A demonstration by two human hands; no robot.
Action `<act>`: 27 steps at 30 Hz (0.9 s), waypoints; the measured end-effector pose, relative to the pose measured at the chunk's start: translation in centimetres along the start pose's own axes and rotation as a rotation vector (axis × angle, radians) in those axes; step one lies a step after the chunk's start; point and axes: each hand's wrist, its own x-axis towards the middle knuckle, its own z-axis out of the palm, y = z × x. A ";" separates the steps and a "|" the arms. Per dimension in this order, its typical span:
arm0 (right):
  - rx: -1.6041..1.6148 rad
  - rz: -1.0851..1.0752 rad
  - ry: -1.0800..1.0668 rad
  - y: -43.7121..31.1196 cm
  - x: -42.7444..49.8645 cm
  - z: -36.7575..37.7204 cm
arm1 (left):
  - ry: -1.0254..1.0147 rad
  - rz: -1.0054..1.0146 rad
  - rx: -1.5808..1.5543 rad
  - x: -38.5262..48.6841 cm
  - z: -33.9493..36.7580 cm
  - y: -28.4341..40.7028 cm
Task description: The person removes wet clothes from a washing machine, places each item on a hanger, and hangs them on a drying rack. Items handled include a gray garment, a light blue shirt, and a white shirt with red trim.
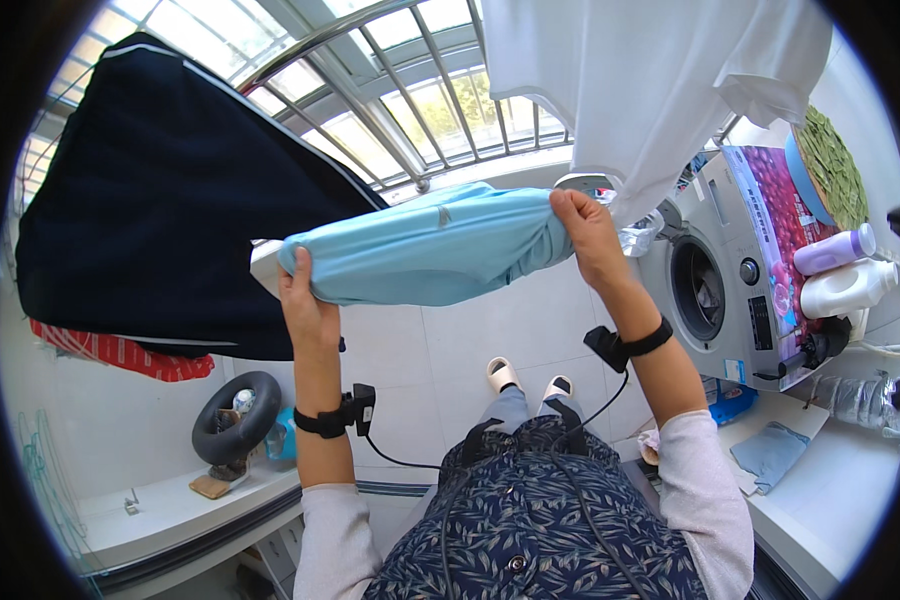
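A light blue garment (pixel 427 251) is stretched sideways in front of me, with a small grey mark on its upper part. My left hand (pixel 307 304) grips its left end, thumb on the near face. At the other end, my right hand (pixel 585 229) is closed on the bunched cloth. Dark navy trousers (pixel 165 195) with white piping hang at the left, just behind the blue cloth. White clothing (pixel 667 90) hangs at the upper right, close beyond my right hand.
A front-loading washing machine (pixel 709 277) stands at right, its door open and laundry inside. On top are a purple bottle (pixel 832 251), a white jug (pixel 847 289) and a tray of green leaves (pixel 832 169). Metal railings (pixel 435 82) line the window. A black inner tube (pixel 236 418) rests at left.
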 end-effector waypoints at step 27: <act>-0.062 -0.049 -0.655 -10.9 5.6 16.7 | -0.014 0.177 1.534 -1.7 -4.2 3.4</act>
